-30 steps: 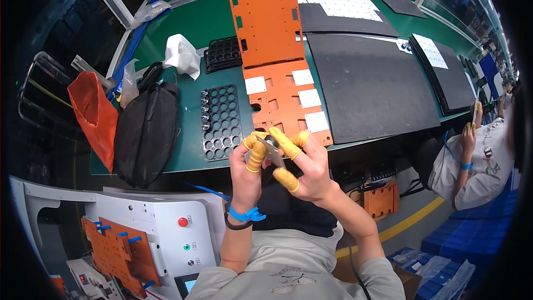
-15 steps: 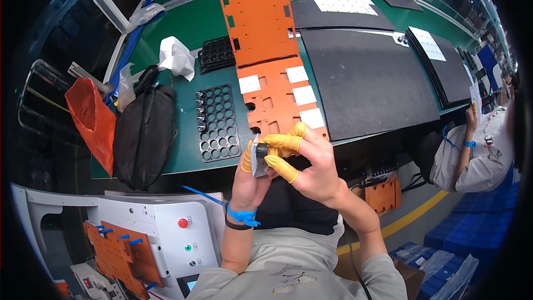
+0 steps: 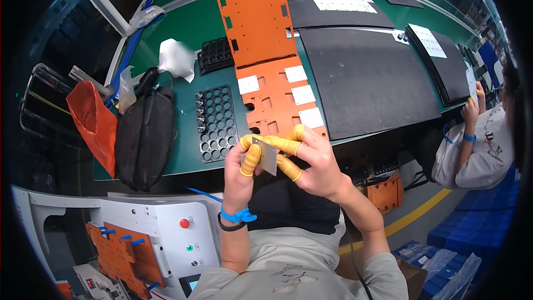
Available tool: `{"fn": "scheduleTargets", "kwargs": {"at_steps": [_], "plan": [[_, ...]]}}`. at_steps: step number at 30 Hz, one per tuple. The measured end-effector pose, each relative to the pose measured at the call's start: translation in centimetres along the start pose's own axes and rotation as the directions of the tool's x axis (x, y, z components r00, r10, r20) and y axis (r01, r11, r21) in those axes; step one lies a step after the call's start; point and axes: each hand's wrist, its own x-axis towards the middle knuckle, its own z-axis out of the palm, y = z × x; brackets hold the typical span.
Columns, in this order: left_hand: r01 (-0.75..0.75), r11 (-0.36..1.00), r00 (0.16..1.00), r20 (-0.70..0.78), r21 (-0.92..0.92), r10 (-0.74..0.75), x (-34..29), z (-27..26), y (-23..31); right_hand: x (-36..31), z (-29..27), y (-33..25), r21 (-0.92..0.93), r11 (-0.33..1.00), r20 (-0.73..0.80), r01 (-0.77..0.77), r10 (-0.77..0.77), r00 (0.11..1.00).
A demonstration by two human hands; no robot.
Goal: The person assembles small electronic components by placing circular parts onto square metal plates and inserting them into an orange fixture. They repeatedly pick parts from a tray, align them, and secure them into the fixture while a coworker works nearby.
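Left hand and right hand clamp a plate before the orange board. It tilts face-up, long axis unclear.

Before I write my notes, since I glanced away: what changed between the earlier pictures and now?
The plate in the left hand has turned: a moment ago its black round part faced the right hand; now its flat grey face shows and that part is hidden. Nothing was visibly let go. The near tray, orange fixture and bag stay as they were.

Head view (fisheye) looks down on left hand and right hand.
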Motion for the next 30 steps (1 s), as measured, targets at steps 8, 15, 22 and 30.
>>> {"fn": "scheduleTargets", "kwargs": {"at_steps": [8,15,22,30], "plan": [[0.297,0.434,0.87,-0.428,0.85,0.244,5.6,-1.9,1.8,-2.2,-0.6,2.4,0.129,0.954,-0.058,-0.271,0.28,0.958],[0.257,0.273,0.899,-0.333,0.927,0.286,9.3,-2.2,-0.9,-2.1,0.0,2.1,0.119,0.968,-0.017,-0.223,0.226,0.974],[0.241,0.288,0.939,-0.298,0.927,0.172,10.0,-1.9,-2.2,-2.5,0.0,1.9,0.169,0.959,-0.009,-0.227,0.232,0.973],[0.259,0.264,0.93,-0.314,0.929,0.19,9.5,-1.6,-1.6,-2.0,6.0,-1.5,0.185,0.983,0.013,0.014,-0.017,1.0]]}}
